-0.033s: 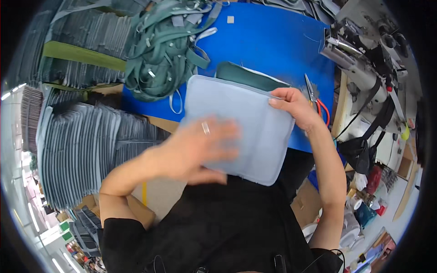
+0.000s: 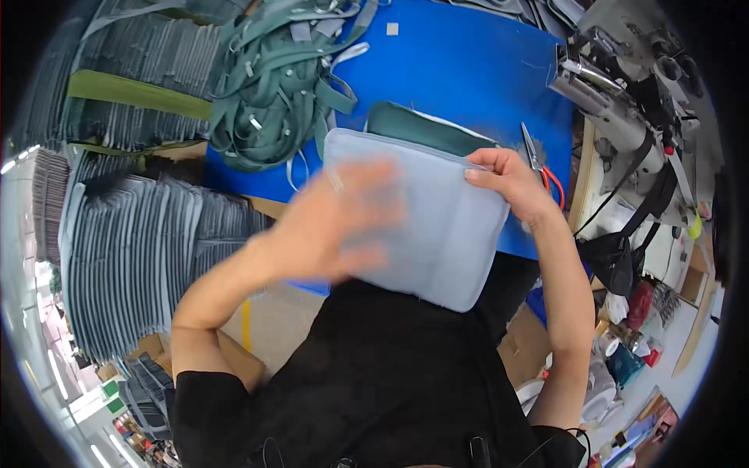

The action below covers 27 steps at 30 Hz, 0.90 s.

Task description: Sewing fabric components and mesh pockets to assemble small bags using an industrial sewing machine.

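Note:
A light grey-blue fabric panel [image 2: 437,226], rectangular with rounded corners and a stitched rim, lies slanted over the front of the blue table and my lap. At its upper right corner, my right hand [image 2: 511,183] pinches the edge between thumb and fingers. My left hand [image 2: 339,214], blurred by motion, has its fingers spread over the panel's left part; whether it touches the fabric I cannot tell. Behind the panel's far edge, a dark green fabric piece [image 2: 429,131] with a pale border rests on the table. Scissors [image 2: 538,164] with red handles lie beside my right hand.
The blue table [image 2: 460,58] carries a heap of green straps [image 2: 273,86] at the far left. Tall stacks of grey fabric pieces [image 2: 129,257] stand on the left. A sewing machine [image 2: 608,93] is at the right. A cardboard box [image 2: 524,351] sits low beside my right arm.
My left hand has moved up and slightly left across the panel. The panel's lower edge sits a little higher. My right hand keeps its pinch.

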### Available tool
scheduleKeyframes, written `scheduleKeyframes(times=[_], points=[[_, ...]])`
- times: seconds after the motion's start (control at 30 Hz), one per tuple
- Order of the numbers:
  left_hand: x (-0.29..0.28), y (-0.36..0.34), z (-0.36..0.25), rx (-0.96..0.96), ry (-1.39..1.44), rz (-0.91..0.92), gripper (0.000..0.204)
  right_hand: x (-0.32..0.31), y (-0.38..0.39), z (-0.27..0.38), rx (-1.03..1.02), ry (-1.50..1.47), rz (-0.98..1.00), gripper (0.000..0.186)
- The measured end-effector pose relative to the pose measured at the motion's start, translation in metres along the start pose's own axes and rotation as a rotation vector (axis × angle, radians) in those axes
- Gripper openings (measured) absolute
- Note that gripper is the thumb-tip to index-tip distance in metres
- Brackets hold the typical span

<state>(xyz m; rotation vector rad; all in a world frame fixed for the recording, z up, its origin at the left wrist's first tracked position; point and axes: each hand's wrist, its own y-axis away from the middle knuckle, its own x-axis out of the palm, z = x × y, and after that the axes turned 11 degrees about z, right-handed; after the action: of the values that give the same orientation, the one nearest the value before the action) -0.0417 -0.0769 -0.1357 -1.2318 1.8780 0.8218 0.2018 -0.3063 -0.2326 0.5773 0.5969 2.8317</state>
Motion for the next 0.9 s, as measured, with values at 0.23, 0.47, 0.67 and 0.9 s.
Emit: scheduleKeyframes(times=[0.23,0.47,0.67,0.9], points=[[0.034,-0.031,0.123,-0.534,1.072,0.106,0.031,-0.005,0.026,0.001,0.028,0.206,0.134,0.029],[0.027,-0.060,0.116,-0.504,0.907,0.050,0.032,0.001,-0.001,0.009,0.126,0.455,0.050,0.026],[0.030,-0.090,0.166,-0.312,0.214,-0.237,0.028,-0.002,-0.027,0.019,-0.151,1.174,-0.374,0.027],[0.035,-0.115,0.182,-0.377,0.108,-0.167,0.027,-0.032,-0.059,-0.016,-0.293,1.155,-0.479,0.024]])
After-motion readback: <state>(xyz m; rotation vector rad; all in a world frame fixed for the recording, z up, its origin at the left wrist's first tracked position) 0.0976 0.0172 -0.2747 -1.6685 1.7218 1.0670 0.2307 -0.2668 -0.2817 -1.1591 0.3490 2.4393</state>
